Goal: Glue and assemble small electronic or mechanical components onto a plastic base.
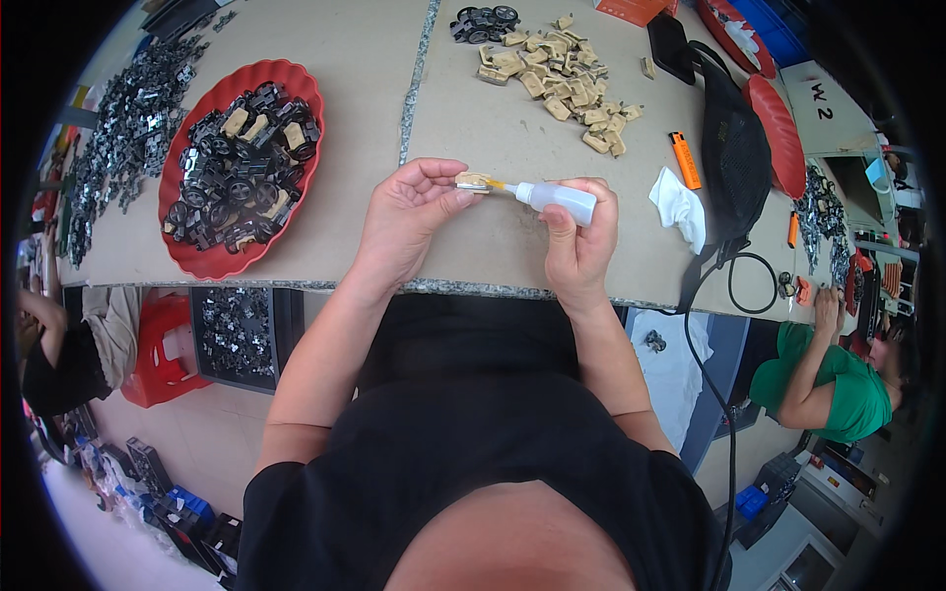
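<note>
Between the thumb and fingers of my left hand is a small beige part with a metallic edge. My right hand is closed around a small white squeeze bottle, lying nearly level. Its yellowish nozzle points left and meets or almost meets the beige part; I cannot tell whether they touch. Both hands are just above the table, near its front edge. Beyond them lies a loose pile of similar beige parts, with several black wheeled pieces beside it.
At left, a scalloped red tray holds black wheeled parts and some beige ones. Small metallic parts are heaped farther left. On the right lie a crumpled tissue, an orange lighter and a black bag with a trailing cord. A co-worker in green sits at far right.
</note>
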Tool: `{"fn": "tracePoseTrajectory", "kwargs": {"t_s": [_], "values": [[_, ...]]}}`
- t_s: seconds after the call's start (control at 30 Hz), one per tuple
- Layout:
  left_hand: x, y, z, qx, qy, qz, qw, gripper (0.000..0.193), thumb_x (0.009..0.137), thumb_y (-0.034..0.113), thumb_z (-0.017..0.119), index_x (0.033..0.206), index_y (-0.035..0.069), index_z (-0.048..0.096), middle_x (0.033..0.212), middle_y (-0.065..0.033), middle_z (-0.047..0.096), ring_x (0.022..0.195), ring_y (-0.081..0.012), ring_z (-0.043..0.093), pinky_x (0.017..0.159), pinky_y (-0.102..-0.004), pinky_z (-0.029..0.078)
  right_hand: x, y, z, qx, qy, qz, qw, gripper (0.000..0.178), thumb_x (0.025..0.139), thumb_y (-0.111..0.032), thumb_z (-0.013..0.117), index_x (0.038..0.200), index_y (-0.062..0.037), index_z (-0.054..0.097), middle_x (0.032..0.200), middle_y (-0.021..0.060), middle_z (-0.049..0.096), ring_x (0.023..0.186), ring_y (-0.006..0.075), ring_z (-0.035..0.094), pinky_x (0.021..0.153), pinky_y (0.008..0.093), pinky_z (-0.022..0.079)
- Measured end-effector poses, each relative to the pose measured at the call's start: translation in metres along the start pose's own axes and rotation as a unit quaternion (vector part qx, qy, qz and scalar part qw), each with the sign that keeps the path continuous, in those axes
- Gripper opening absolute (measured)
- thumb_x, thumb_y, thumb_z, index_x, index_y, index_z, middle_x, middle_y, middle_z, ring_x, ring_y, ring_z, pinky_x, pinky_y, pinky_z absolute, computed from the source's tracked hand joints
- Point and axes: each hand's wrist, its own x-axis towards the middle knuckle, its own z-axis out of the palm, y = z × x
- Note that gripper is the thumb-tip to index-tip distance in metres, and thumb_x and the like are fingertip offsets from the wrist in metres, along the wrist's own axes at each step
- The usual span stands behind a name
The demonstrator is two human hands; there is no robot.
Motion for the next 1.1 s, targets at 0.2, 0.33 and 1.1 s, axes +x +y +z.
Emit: {"fn": "tracePoseTrajectory", "kwargs": {"t_s": [0.2, 0.33, 1.1], "values": [[0.0005, -0.0005, -0.0006, -0.003, -0.001, 0.000, 1.000, 0.025, 0.079, -0.006, 0.061, 0.102, -0.004, 0.053, 0.094, -0.0098, 0.060, 0.088, -0.0129, 0.059, 0.082, -0.0240, 0.049, -0.0009, 0.0006, -0.0009, -0.006, -0.004, 0.007, 1.000, 0.029, 0.089, -0.020, 0.053, 0.104, 0.0012, 0.039, 0.093, 0.0086, 0.048, 0.072, 0.0105, 0.051, 0.064, 0.0217, 0.044], [0.0007, -0.0006, -0.0009, -0.007, -0.002, -0.002, 1.000, 0.025, 0.079, -0.006, 0.061, 0.102, -0.004, 0.052, 0.094, -0.0101, 0.060, 0.088, -0.0131, 0.059, 0.082, -0.0243, 0.049, -0.0010, -0.0042, 0.0012, 0.061, 0.025, 0.057, 0.996, 0.029, 0.087, -0.018, 0.057, 0.101, 0.0015, 0.041, 0.089, 0.0081, 0.048, 0.074, 0.0117, 0.048, 0.067, 0.0223, 0.041], [-0.0002, -0.0013, -0.0002, 0.029, -0.006, 0.007, 1.000, 0.024, 0.079, -0.006, 0.059, 0.102, -0.004, 0.051, 0.095, -0.0132, 0.061, 0.088, -0.0161, 0.060, 0.083, -0.0270, 0.049, 0.0010, -0.0037, 0.0013, 0.081, 0.028, 0.085, 0.993, 0.028, 0.090, -0.018, 0.053, 0.106, 0.0004, 0.040, 0.091, 0.0075, 0.052, 0.072, 0.0089, 0.051, 0.065, 0.0214, 0.044]]}}
